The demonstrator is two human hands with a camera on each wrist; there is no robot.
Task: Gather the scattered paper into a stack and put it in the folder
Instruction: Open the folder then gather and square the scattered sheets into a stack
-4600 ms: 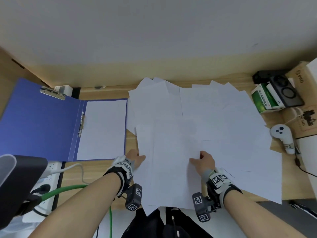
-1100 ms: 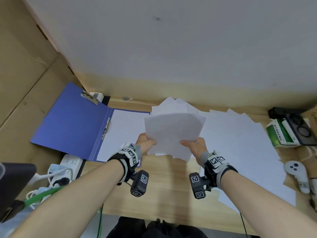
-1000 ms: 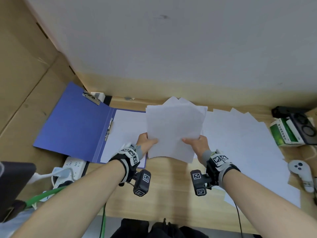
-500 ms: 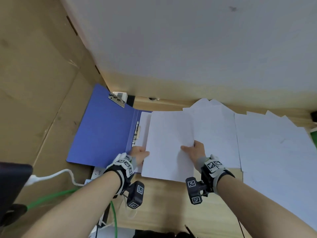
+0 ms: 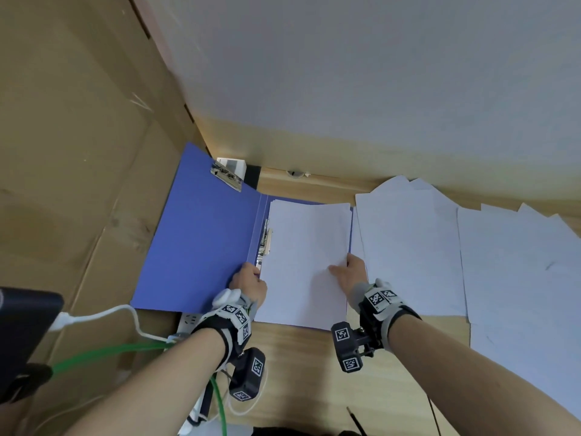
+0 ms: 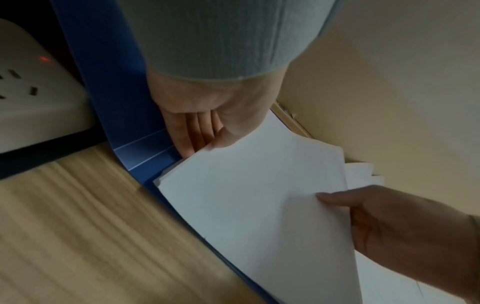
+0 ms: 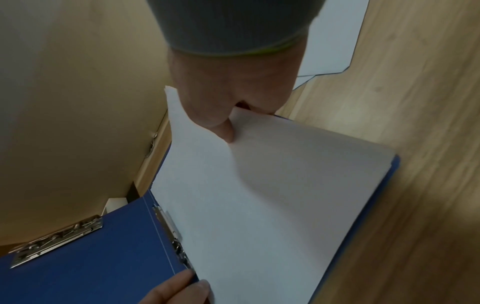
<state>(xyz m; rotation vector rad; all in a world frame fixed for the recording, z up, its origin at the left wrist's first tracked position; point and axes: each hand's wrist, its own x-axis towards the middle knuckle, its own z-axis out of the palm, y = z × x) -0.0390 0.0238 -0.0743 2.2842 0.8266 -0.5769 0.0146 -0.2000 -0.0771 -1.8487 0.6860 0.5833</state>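
Observation:
An open blue folder (image 5: 201, 240) lies at the table's left end, with a metal clip (image 5: 227, 177) at the top of its left cover. A white paper stack (image 5: 305, 253) lies on the folder's right half. My left hand (image 5: 256, 276) pinches the stack's left edge near the spine clip (image 7: 171, 230), thumb on top and fingers (image 6: 192, 131) under it. At the right edge my right hand (image 5: 341, 269) pinches it too, its thumb (image 7: 221, 121) on top, and the sheets bow upward there. Loose sheets (image 5: 408, 247) lie scattered to the right.
More loose paper (image 5: 518, 272) covers the table's right side. A white power strip (image 6: 31, 98) sits below the folder's left cover, with white and green cables (image 5: 110, 350). Cardboard (image 5: 63, 152) stands at the left. Bare wooden table (image 5: 301, 357) lies in front of the folder.
Both hands have carried the paper stack leftward from above the table and lowered it onto the folder's right half. Both still hold it.

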